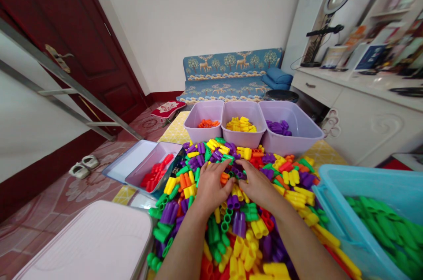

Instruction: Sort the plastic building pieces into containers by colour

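Both hands rest palm-down on a heap of plastic tube pieces (231, 209), mixed colours, spread under and around the wrists. Left hand (209, 185): fingers spread and curled into the heap; whether it pinches a piece, cannot tell. Right hand (257, 185): fingers bent, tips buried near a purple piece just ahead of them; grasp likewise cannot tell. Pieces look like short hollow cylinders of hard plastic; judged light, stiff, smooth and somewhat slippery, not fragile. Best hold, by judgement: pinch across the barrel at mid-length, thumb opposite finger. Long axes lie in every direction, mostly flat on the pile, a few green ones near the wrists showing open ends upward. Ahead of the fingertips, well apart: three lilac bins side by side, orange bin (204, 122), yellow bin (243, 123), purple bin (291, 128). Off the left hand: a tray holding red pieces (155, 169). Off the right forearm: a blue tub of green pieces (380, 209)
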Motion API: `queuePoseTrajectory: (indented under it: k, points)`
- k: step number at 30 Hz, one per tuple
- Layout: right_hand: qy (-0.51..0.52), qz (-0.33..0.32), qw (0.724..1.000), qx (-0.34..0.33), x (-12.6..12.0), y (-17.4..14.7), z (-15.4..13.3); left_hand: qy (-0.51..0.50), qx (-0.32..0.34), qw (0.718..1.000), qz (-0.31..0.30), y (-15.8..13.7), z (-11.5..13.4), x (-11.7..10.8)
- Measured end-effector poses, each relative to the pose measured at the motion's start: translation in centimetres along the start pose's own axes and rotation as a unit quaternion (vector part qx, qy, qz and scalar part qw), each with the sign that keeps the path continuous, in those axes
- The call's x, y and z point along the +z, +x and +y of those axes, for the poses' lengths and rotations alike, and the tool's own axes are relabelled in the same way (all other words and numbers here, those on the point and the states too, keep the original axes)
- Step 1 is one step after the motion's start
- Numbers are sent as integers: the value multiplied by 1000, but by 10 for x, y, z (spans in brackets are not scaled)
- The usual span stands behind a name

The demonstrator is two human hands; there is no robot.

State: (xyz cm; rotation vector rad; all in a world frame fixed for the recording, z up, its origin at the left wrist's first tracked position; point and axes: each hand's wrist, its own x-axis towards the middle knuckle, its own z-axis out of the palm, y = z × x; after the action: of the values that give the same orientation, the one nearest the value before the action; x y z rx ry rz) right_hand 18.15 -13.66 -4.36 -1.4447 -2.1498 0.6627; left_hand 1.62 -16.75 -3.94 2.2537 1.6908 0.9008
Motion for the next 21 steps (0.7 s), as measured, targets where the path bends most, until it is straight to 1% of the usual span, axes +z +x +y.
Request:
queuePoseTrajectory:
  k: [6, 9, 13, 16, 18, 19, 21]
  points:
    - [111, -10, 992, -52, 1, 0, 1, -29, 11, 999, -3, -1, -2, 1]
    - [129, -7, 990, -59, -2, 2, -2, -54, 30, 998, 2, 0, -3, 2]
    - [129, 29, 991, -25, -11, 3, -7, -80, 33, 996, 24, 1, -5, 4]
    - [109, 25, 994, 1, -20, 2, -10, -97, 36, 994, 43, 2, -5, 4]
    - [93, 13, 996, -7, -26, 1, -11, -102, 26, 993, 61, 2, -6, 4]
    - [86, 15, 996, -23, -28, 0, -11, -103, 17, 992, 70, 3, -6, 4]
    - [68, 40, 995, -65, -33, -1, -10, -105, -5, 991, 84, 3, -6, 4]
